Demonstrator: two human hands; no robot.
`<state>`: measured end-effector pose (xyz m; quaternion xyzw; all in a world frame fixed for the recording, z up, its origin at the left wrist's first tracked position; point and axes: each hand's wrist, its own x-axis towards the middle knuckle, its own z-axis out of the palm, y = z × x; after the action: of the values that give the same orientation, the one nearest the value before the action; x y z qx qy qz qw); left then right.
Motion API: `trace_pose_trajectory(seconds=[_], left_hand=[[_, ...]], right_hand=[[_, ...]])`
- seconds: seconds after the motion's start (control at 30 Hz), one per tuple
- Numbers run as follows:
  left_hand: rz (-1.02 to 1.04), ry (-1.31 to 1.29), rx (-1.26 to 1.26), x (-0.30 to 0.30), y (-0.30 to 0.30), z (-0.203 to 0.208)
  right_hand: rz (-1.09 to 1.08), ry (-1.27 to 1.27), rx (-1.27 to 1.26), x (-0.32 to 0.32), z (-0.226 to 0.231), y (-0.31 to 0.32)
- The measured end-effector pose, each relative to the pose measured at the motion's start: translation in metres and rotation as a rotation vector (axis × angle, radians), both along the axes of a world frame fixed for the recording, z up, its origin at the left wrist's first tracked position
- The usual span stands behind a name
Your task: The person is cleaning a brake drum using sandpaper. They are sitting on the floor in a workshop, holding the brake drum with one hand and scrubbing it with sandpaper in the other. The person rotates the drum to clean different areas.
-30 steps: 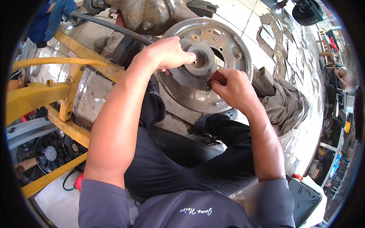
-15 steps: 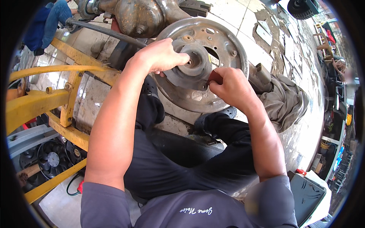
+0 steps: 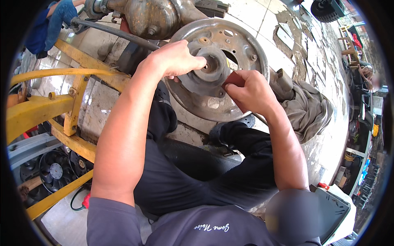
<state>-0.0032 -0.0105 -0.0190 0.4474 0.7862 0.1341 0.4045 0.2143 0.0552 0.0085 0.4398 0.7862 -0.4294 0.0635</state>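
My left hand (image 3: 174, 59) grips the left edge of a round grey metal flange (image 3: 204, 87), thumb over its central hub. The flange is held above a large dished brake backing plate (image 3: 251, 45) with holes, worn brown and grey. In my right hand (image 3: 253, 93) a folded piece of reddish-brown sandpaper (image 3: 234, 78) is pinched between thumb and fingers. Its edge meets the flange's right rim. The fingers of my left hand under the flange are mostly hidden.
Beyond the plate lies a rusty axle housing (image 3: 152, 18), with a long metal rod (image 3: 117, 36) at its left. A yellow metal frame (image 3: 41, 110) stands left. Crumpled grey cloth (image 3: 308, 108) lies right of the plate. Another person's blue sleeve (image 3: 61, 18) shows at upper left.
My right hand has shifted slightly and turned, so more of the sandpaper shows beside the flange's rim. My left hand keeps its grip, and the flange has moved very little.
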Motion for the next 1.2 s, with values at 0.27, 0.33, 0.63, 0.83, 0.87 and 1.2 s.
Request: trace_pose_trajectory(seconds=[0.27,0.33,0.63,0.83,0.87,1.2], left_hand=[[0.053,-0.021,0.057,0.004,-0.004,0.004],[0.012,-0.047,-0.029,0.0,0.001,0.005],[0.013,-0.043,-0.088,0.0,0.002,0.007],[0.005,-0.053,-0.068,0.0,0.003,0.007],[0.006,-0.037,-0.073,0.001,0.003,0.008],[0.002,-0.062,-0.062,0.002,0.002,0.01]], right_hand=[[0.033,0.025,0.078,0.008,-0.001,0.006],[0.003,0.04,0.05,0.006,0.003,0.002],[0.225,0.06,0.244,0.01,-0.005,0.0],[0.247,0.096,0.31,0.015,-0.011,0.0],[0.241,0.1,0.306,0.015,-0.011,0.0],[0.235,0.189,0.309,0.006,-0.012,-0.003]])
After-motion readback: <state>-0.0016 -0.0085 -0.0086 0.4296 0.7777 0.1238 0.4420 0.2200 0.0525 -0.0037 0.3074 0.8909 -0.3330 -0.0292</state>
